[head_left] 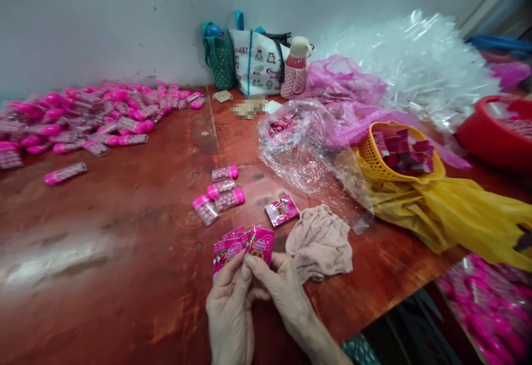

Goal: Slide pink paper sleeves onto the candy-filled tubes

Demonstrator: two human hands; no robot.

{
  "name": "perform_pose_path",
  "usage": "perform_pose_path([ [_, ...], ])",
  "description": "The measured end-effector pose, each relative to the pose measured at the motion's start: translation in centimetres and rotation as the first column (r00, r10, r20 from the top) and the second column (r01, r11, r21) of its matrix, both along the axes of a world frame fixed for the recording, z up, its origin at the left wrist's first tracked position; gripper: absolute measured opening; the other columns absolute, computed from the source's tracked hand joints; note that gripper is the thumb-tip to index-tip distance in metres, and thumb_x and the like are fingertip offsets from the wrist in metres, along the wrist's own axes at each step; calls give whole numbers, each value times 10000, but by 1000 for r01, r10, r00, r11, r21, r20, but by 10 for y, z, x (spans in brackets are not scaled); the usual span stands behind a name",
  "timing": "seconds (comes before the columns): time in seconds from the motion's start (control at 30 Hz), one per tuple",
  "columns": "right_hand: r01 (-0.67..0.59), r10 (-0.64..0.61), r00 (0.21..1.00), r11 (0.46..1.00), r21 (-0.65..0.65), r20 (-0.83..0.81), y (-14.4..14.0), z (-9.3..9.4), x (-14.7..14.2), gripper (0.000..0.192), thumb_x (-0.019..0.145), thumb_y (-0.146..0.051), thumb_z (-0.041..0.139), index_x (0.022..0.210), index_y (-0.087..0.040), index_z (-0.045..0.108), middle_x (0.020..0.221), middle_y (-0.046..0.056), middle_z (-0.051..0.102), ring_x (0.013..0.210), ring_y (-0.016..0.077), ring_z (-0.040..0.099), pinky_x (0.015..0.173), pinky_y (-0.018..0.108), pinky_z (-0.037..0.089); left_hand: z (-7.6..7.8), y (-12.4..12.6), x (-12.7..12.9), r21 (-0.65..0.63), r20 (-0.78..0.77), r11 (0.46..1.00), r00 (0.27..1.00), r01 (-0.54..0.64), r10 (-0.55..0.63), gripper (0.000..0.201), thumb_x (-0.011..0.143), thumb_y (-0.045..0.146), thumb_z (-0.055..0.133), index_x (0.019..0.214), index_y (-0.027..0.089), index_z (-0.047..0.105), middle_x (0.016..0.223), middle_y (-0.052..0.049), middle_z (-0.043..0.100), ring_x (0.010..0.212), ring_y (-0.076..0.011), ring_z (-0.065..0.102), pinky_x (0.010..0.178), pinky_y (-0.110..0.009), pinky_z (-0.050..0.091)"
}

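Observation:
My left hand (pixel 230 312) and my right hand (pixel 279 290) meet at the table's front edge, both pinching a small fan of pink printed sachets (pixel 243 247). One more pink sachet (pixel 282 210) lies flat just beyond them. Several clear candy tubes with pink caps (pixel 219 192) lie in a loose cluster past the sachets. A crumpled beige cloth (pixel 320 241) rests right of my right hand.
A big heap of pink-capped tubes (pixel 78 118) covers the far left of the red-brown table (pixel 124 232). A yellow basket (pixel 397 154) of sachets sits on a yellow bag at right, near clear plastic wrap (pixel 299 143), a red tub (pixel 496 129), bags and a bottle (pixel 295 68).

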State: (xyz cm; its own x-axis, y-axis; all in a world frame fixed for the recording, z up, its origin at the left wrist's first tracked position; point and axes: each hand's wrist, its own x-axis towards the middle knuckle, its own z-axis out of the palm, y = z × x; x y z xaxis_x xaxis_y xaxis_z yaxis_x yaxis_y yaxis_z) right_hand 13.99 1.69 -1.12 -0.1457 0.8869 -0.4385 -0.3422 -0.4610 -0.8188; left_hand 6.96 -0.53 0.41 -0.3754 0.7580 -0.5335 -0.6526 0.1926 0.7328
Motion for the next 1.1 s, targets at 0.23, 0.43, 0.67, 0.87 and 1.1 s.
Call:
perform_pose_path([
  [0.23,-61,64,994,997,38,-87,0,6,9,359,736,-454,650,782,-100,689,641,9,587,537,67,468,500,162,396,9,-4,1,19,37,999,998,41,-42,344,595,155,764,932,149,693,894,-49,700,563,-115,637,449,-182,532],
  [0.43,-84,88,994,994,68,-68,-5,5,10,333,737,-433,653,768,-103,682,637,2,587,553,76,465,489,156,386,9,-12,-1,24,40,999,999,26,-27,297,597,140,753,891,155,709,853,-38,701,584,-109,632,484,-185,537],
  [0.67,-133,137,989,988,77,-55,-7,3,7,322,691,-412,694,815,-115,686,667,-6,602,546,84,488,496,176,432,5,-13,-6,42,48,998,998,38,-40,346,615,143,747,956,168,693,805,-43,709,638,-147,657,512,-201,540],
  [0.87,-141,145,988,988,55,-60,-7,-4,7,314,708,-391,689,823,-100,684,685,2,602,574,81,489,524,177,429,1,-15,-6,54,-24,997,998,51,-50,352,610,161,765,956,164,698,871,-53,710,623,-133,656,501,-175,533],
  [1.1,-144,149,984,988,50,-94,-7,-9,7,334,697,-418,690,791,-97,673,684,6,607,580,94,515,551,213,459,-2,-15,-4,62,-58,997,998,38,-34,338,620,160,761,951,167,694,850,-40,701,661,-143,662,542,-192,544],
])
